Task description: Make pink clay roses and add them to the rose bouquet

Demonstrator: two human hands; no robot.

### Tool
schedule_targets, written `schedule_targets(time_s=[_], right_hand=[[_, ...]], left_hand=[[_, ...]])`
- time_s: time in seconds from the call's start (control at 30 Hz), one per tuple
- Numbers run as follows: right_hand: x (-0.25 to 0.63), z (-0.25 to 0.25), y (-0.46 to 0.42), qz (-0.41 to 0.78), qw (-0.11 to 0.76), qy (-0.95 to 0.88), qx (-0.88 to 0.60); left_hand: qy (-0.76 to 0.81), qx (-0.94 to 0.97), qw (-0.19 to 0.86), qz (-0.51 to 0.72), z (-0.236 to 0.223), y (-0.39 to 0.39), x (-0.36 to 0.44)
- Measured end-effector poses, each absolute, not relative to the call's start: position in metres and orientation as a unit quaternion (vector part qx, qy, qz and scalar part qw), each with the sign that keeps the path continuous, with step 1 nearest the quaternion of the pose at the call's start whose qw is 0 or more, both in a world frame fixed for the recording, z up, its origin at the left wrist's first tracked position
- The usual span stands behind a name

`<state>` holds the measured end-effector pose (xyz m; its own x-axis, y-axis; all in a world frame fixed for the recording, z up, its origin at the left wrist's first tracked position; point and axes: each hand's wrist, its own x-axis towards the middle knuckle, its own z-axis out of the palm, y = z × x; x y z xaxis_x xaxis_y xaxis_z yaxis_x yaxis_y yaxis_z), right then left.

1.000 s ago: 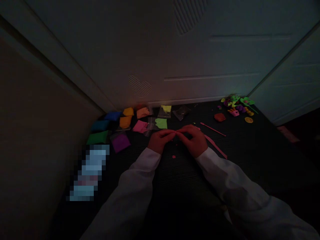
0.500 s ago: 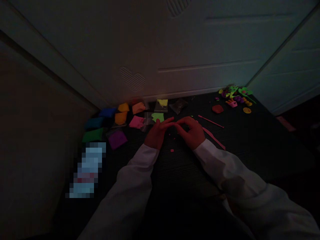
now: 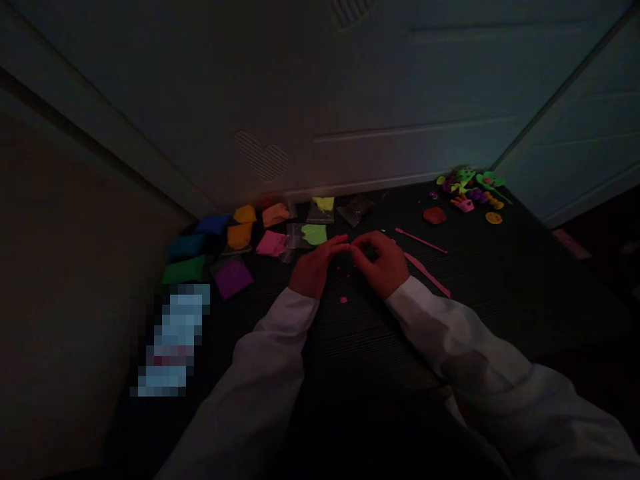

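Observation:
My left hand (image 3: 311,268) and my right hand (image 3: 383,265) meet at the fingertips above the dark table. A tiny pink piece of clay (image 3: 349,247) shows dimly between them; its shape is too small and dark to make out. On the left, the thumb lies along the stretched fingers. Thumb and forefinger are pinched together on my right hand. Below the hands lies a loose pink crumb (image 3: 343,300), with smaller bits nearby. A pink flat modelling tool (image 3: 429,275) reaches out from behind my right hand, and a thin pink stick tool (image 3: 421,241) lies beyond it.
Clay packets stand at the left and back, among them purple (image 3: 233,278), green (image 3: 184,271), blue (image 3: 213,224) and light green (image 3: 315,234). A red clay lump (image 3: 435,215) and small coloured clay figures (image 3: 467,190) sit at the right back. A blurred pale rectangle (image 3: 175,340) lies left. A panelled wall borders the table.
My left thumb has come down against its fingers. My right fingers have shifted slightly at the pinch. The view has moved a little; the things on the table lie as before.

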<state>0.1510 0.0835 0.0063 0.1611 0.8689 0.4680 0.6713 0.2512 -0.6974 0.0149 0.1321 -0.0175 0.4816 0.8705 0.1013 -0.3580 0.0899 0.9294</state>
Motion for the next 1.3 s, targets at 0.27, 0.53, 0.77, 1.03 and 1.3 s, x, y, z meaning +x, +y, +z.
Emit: schedule_targets(time_s=[0.27, 0.53, 0.77, 1.03, 1.3], right_hand=[[0.1493, 0.0058, 0.0831, 0.102, 0.452, -0.662, -0.588], [0.1516, 0.0071, 0.0821, 0.114, 0.457, -0.662, -0.582], [0.1495, 0.0068, 0.0817, 0.132, 0.468, -0.656, -0.577], [0.1491, 0.0068, 0.0833, 0.149, 0.456, -0.666, -0.572], [0.1517, 0.0049, 0.0845, 0.172, 0.482, -0.653, -0.559]], left_hand=[[0.341, 0.580, 0.587, 0.449, -0.0213, 0.1341, 0.0158], [0.364, 0.560, 0.580, 0.467, -0.0243, 0.1380, 0.0173], [0.394, 0.580, 0.571, 0.427, -0.0203, 0.1367, 0.0148], [0.352, 0.561, 0.609, 0.436, -0.0226, 0.1369, 0.0151], [0.311, 0.549, 0.639, 0.439, -0.0233, 0.1365, 0.0150]])
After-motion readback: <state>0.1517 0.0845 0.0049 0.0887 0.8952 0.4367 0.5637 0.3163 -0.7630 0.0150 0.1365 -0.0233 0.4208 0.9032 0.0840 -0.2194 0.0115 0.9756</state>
